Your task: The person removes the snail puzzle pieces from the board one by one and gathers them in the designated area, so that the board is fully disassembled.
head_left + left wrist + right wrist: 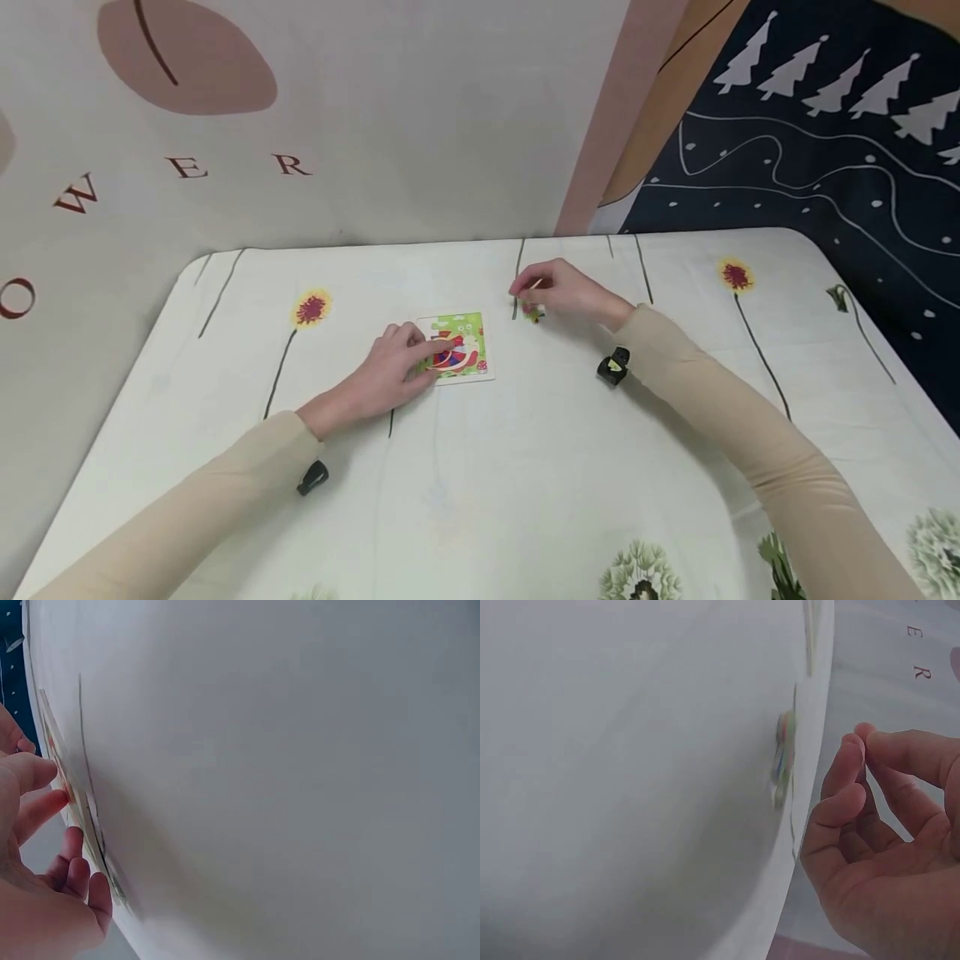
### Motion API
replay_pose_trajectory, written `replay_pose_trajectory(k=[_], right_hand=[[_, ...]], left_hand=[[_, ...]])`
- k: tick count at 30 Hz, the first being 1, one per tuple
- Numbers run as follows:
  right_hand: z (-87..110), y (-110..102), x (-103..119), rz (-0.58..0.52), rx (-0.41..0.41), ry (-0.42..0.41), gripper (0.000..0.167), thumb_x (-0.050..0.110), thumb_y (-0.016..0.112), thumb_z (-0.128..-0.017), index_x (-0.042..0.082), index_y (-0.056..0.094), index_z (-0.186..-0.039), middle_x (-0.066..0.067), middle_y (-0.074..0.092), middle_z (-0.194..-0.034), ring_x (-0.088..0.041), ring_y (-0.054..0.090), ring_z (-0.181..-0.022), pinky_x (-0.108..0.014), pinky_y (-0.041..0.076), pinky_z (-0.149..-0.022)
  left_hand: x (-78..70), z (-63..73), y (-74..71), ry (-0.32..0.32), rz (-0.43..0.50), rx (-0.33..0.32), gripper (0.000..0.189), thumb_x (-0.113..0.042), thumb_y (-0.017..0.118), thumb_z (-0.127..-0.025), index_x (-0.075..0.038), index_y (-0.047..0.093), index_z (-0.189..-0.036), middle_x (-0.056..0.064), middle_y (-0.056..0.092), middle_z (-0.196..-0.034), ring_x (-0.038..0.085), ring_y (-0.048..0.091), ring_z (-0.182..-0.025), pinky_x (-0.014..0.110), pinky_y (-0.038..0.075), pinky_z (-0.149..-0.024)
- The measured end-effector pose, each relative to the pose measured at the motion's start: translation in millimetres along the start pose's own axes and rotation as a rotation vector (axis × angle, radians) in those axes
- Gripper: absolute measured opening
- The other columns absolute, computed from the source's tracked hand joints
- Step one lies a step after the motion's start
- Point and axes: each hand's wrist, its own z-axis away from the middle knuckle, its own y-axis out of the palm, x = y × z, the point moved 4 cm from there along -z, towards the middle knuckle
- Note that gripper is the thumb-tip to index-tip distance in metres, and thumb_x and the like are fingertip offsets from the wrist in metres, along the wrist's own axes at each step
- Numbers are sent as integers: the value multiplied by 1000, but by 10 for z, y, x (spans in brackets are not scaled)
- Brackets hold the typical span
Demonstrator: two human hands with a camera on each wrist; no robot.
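Observation:
A small square picture puzzle board (471,377) lies on the cloth-covered table, showing a red and blue snail-like figure on green. My left hand (395,365) rests on its left part, the index finger reaching over the picture and the thumb by the lower edge. The left wrist view shows the board (49,724) nearly edge-on beside the left hand (45,892). To the right, my right hand (564,290) is above a little heap of colourful pieces (534,315). In the right wrist view its thumb and fingertips meet, with no thing discernible between them; the pieces (782,757) look blurred.
The white tablecloth (480,500) bears printed flowers and stems. A pale wall hanging with letters (291,164) rises behind the table. Dark fabric with white trees (795,71) hangs at the right. Black wrist devices (613,367) sit at both sleeves.

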Motion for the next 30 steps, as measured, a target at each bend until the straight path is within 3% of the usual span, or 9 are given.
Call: replay_pose_trajectory(k=[8, 12, 19, 30], right_hand=[[-97, 207, 128, 59, 43, -41, 18, 6, 59, -96, 0, 68, -109, -11, 64, -100, -21, 51, -72, -27, 41, -59], [-162, 311, 178, 69, 63, -59, 17, 6, 59, -95, 2, 69, -108, -8, 65, -103, -19, 52, -75, -27, 40, -59], [-258, 463, 263, 65, 125, -79, 15, 6, 59, -96, 2, 69, -106, -7, 66, -107, -20, 60, -95, -28, 45, -71], [-427, 645, 381, 166, 192, -147, 16, 2, 58, -93, 5, 71, -104, -4, 67, -101, -17, 60, -98, -28, 45, -86]], left_hand=[[12, -36, 27, -18, 54, 11, 39, -11, 65, -91, -10, 63, -130, 6, 48, -98, 23, 37, -90, 37, 30, -75], [16, -29, 31, -17, 66, 9, 40, -11, 65, -90, -11, 62, -130, 5, 46, -97, 23, 36, -90, 37, 29, -75], [7, -38, 20, -4, 44, 4, 41, -11, 66, -89, -9, 62, -130, 5, 45, -98, 24, 36, -88, 36, 29, -73], [-13, -56, 23, 22, 44, -8, 38, -7, 66, -88, -6, 65, -126, 6, 48, -101, 24, 39, -92, 36, 33, -76]])
